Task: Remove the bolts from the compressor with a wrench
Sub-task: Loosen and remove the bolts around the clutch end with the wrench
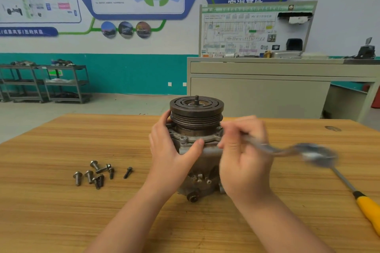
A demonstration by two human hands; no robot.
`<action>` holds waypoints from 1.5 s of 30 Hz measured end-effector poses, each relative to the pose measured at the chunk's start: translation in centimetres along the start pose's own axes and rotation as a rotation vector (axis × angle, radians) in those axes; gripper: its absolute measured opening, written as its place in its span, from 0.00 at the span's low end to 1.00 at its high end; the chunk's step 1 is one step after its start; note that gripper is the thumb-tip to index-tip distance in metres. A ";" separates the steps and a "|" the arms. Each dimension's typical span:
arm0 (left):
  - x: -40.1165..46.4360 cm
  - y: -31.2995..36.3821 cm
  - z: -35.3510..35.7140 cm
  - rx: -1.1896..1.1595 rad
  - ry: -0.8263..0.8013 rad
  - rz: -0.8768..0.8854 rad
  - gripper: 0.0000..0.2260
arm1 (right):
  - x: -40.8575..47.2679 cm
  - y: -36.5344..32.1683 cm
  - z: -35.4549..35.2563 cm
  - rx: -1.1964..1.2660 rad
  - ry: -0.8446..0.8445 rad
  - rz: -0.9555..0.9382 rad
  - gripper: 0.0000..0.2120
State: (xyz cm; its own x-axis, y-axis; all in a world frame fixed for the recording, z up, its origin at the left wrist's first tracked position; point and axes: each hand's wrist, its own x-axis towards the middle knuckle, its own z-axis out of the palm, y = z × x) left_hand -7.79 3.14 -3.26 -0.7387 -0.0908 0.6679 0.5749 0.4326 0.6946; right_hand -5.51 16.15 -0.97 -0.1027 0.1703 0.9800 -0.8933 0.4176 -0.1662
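The compressor is stood upright near the middle of the wooden table, pulley end up, with a threaded shaft stub poking out of the top of the grooved pulley. It's steadied by the left hand, which is wrapped round the left side of the housing: fingers curled behind at the pulley's edge, thumb pressed across the front flange just below a bolt that's still seated there.

The wrench is gripped in the right hand, fingers curled round the shaft close to the compressor's right side. The wrench is badly motion-blurred, so the working end and whatever it's engaged on can't be made out; only the far ring end is seen sticking out to the right, above the table.

A little pile of loose bolts is laid on the table to the left of the compressor, well apart from it, roughly 8 counted, with 1 lying slightly off to the right of the rest. A screwdriver with a yellow handle is lying at the right edge of the table, its metal shaft pointed up toward the wrench's blurred end.

Behind the table, grey shelving carts, a beige workbench and wall posters are seen.
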 end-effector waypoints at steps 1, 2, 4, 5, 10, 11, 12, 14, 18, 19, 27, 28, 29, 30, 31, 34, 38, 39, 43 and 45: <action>-0.1 0.0 0.0 -0.001 -0.004 0.000 0.34 | 0.2 0.0 -0.1 0.135 0.101 0.143 0.12; -0.2 0.0 -0.1 -0.006 -0.007 -0.003 0.35 | 0.5 0.3 -0.2 0.239 0.222 0.297 0.10; -0.2 0.1 -0.1 -0.019 -0.017 -0.012 0.35 | 1.4 1.5 -0.8 0.417 0.370 0.660 0.10; -0.2 0.1 -0.1 -0.022 -0.020 -0.016 0.35 | 1.9 2.3 -1.2 0.535 0.375 0.843 0.10; -0.2 0.1 -0.2 -0.025 -0.025 -0.017 0.36 | 3.7 4.1 -2.5 0.830 0.320 1.031 0.10; -0.2 0.1 -0.2 -0.026 -0.030 -0.018 0.36 | 3.8 3.8 -2.6 0.783 0.332 0.947 0.10; -0.2 0.1 -0.2 -0.029 -0.034 -0.020 0.36 | 3.9 3.5 -2.8 0.683 0.323 0.854 0.09; -0.2 0.0 -0.2 -0.031 -0.034 -0.025 0.36 | 3.6 2.7 -2.8 0.440 0.248 0.667 0.08; -0.2 0.0 -0.2 -0.013 -0.022 -0.017 0.36 | 2.7 1.1 -2.0 0.237 0.127 0.438 0.07; -0.2 0.0 -0.2 -0.010 -0.020 -0.013 0.36 | 2.6 0.8 -1.9 0.211 0.102 0.385 0.06; 0.0 -0.2 -0.1 0.021 -0.022 0.003 0.38 | -0.3 -0.5 -0.2 -0.279 -0.005 -0.132 0.24; 0.1 -0.3 -0.1 0.028 -0.017 0.003 0.38 | -0.8 -0.7 0.2 -0.300 -0.009 -0.138 0.23; 0.1 -0.3 0.0 0.026 -0.013 0.001 0.38 | -1.1 -0.8 0.5 -0.276 0.001 -0.111 0.22; 0.0 -0.2 -0.1 0.018 -0.010 -0.005 0.37 | -1.2 -0.9 0.6 -0.199 0.035 -0.050 0.19; 0.0 -0.2 -0.1 0.009 -0.008 -0.010 0.38 | -1.2 -0.9 0.7 -0.084 0.093 0.037 0.16; -0.2 0.1 -0.1 -0.007 -0.006 -0.024 0.39 | 0.2 -0.3 0.1 0.231 0.321 0.370 0.08; -0.2 0.3 -0.2 -0.026 -0.016 -0.037 0.39 | 2.6 2.7 -1.0 0.555 0.367 0.931 0.09; -0.2 0.3 -0.2 -0.023 -0.017 -0.039 0.39 | 3.0 3.3 -1.1 0.643 0.361 1.037 0.09; -0.2 0.3 -0.3 -0.025 -0.019 -0.038 0.38 | 3.6 3.7 -1.6 0.765 0.399 1.018 0.09; -0.2 0.2 -0.2 -0.032 -0.026 -0.043 0.38 | 3.5 3.0 -1.8 0.567 0.349 0.817 0.07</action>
State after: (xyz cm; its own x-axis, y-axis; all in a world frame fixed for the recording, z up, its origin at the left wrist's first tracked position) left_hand -7.39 3.05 -3.19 -0.7718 -0.0850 0.6301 0.5529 0.3997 0.7311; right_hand -7.80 19.64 1.81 -0.7148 0.4966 0.4924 -0.6923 -0.4032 -0.5984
